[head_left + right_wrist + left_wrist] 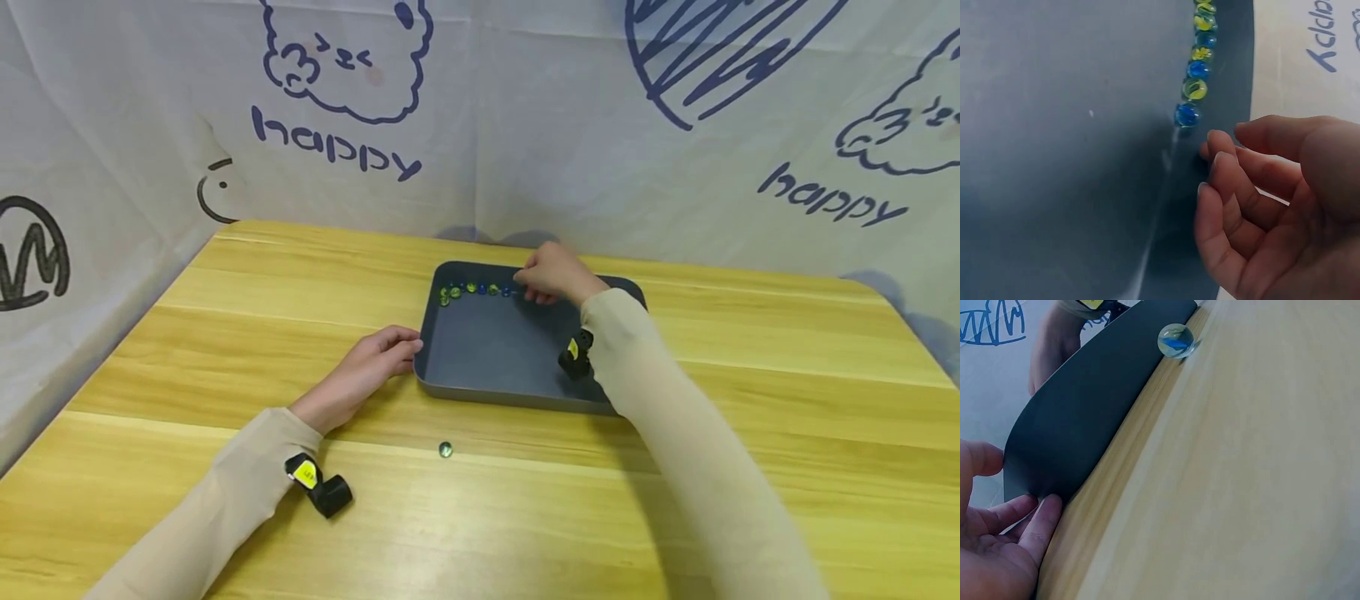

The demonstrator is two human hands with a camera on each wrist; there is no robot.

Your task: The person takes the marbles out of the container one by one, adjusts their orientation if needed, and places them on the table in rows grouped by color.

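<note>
A dark grey tray [487, 354] lies on the wooden table. My left hand [372, 362] touches its left side near the front corner, and the left wrist view shows the fingertips [1049, 509] against the outer wall. Along the tray's far side runs a row of several glass marbles, yellow-green and blue, bending round the far left corner. At the row's right end sits a blue marble [1187, 115]. Close beside it, over the far wall, my right hand [551, 273] has loosely bent fingers, with no marble showing between thumb and fingers.
One clear marble with a blue and yellow swirl [446, 449] lies on the table [525, 517] in front of the tray. A white cloth [525, 142] with drawings and lettering hangs behind the table's far edge.
</note>
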